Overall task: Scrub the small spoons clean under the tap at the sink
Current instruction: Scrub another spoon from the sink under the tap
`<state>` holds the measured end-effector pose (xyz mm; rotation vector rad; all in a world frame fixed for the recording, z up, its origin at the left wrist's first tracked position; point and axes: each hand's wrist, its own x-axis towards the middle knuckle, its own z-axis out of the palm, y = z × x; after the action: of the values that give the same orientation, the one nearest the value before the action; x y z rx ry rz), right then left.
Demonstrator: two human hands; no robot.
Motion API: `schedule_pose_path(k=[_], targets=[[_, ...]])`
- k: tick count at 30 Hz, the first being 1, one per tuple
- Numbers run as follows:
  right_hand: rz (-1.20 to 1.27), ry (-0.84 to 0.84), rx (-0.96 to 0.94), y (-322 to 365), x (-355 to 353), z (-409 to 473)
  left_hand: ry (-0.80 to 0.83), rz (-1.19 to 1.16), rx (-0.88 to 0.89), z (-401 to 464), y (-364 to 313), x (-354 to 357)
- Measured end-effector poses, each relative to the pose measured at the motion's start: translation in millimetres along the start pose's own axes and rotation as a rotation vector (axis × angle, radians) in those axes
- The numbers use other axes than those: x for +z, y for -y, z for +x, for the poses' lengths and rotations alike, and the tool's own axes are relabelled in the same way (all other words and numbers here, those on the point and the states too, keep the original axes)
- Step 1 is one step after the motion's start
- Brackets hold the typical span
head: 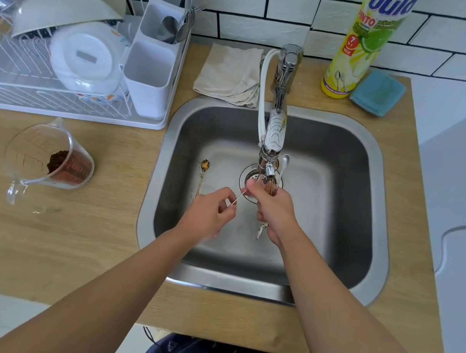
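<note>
Wooden table [53, 243] surrounds a steel sink [334, 246], and both hands work over its basin. Nearest, the left hand [209, 217] pinches the end of a thin spoon handle [238, 198]; the right hand [274, 207] has its grip closed around a small bundle of spoons [272, 189] just below the tap [273, 140]. I judge that the rinsing and rubbing step is going on, though running water is not clear to see. One dirty gold spoon [203, 173] lies apart on the sink floor and probably must be taken next. Farther back stand a measuring jug [39, 160] with brown powder, a dish rack [63, 78], a cloth [231, 74], a dish soap bottle [363, 46] and a blue sponge [378, 92]. Nothing blocks the hands.
</note>
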<state>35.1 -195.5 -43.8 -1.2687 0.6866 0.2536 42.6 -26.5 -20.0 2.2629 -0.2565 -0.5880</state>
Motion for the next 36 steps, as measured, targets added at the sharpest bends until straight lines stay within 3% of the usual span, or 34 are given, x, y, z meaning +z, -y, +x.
schedule_pose_path(k=[4,8,11,15,21,24,29,36], targets=[[-0.004,-0.059,0.003,1.7,4.3,0.6,-0.062,0.12,0.019,2.5,-0.8,2.7],[0.031,-0.124,-0.008,3.9,-5.7,-0.7,0.073,-0.009,-0.09,13.4,0.3,2.0],[0.187,-0.26,-0.048,12.6,-31.9,2.0,0.142,-0.296,-0.224,25.0,-1.6,2.1],[0.234,-0.341,-0.082,25.5,-70.6,1.2,0.106,-0.853,-0.37,38.9,-23.1,21.1],[0.252,-0.416,-0.158,35.2,-94.6,-1.4,0.182,-1.333,-0.365,50.3,-55.6,50.5],[0.243,-0.437,-0.172,38.9,-99.7,-0.1,0.228,-1.202,-0.304,50.4,-52.1,48.1],[0.294,-0.441,-0.135,38.9,-81.4,1.4,0.053,-0.811,-0.272,51.7,-41.9,37.7],[0.229,-0.22,0.027,8.2,5.3,-14.6,-0.036,-0.883,-0.349,33.8,-23.9,27.8]])
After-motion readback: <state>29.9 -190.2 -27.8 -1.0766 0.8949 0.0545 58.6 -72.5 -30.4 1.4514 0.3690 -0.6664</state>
